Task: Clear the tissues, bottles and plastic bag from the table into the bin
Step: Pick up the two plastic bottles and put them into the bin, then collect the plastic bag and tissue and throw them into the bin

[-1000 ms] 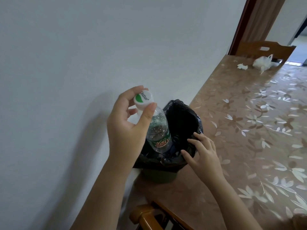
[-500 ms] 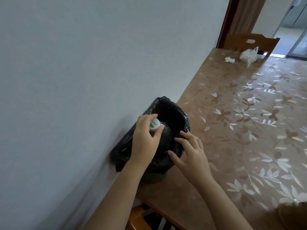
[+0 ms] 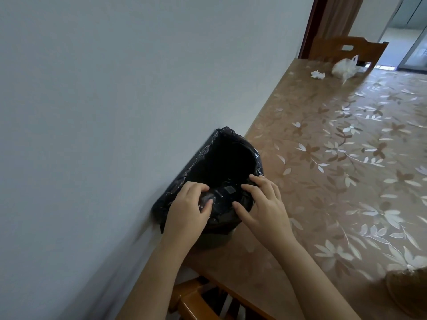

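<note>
A bin lined with a black bag (image 3: 233, 140) stands on the table's near left corner, against the wall. A clear plastic bottle (image 3: 223, 192) lies low inside it near the front rim, mostly hidden in the dark. My left hand (image 3: 188, 207) curls over the bottle's top with the thumb pressed on it. My right hand (image 3: 263, 204) rests on the bag's front right rim with its fingers spread. A crumpled white tissue (image 3: 318, 74) and a white plastic bag (image 3: 344, 66) lie at the table's far end.
The table (image 3: 346, 162) has a brown floral cover and runs along a white wall (image 3: 115, 100) on the left. A wooden chair (image 3: 346, 48) stands at the far end, another chair (image 3: 191, 303) below the near edge. A blurred brown object (image 3: 406, 294) sits at bottom right.
My left hand has pushed the bottle down from above the bin until it is almost fully inside. My right hand has stayed on the rim.
</note>
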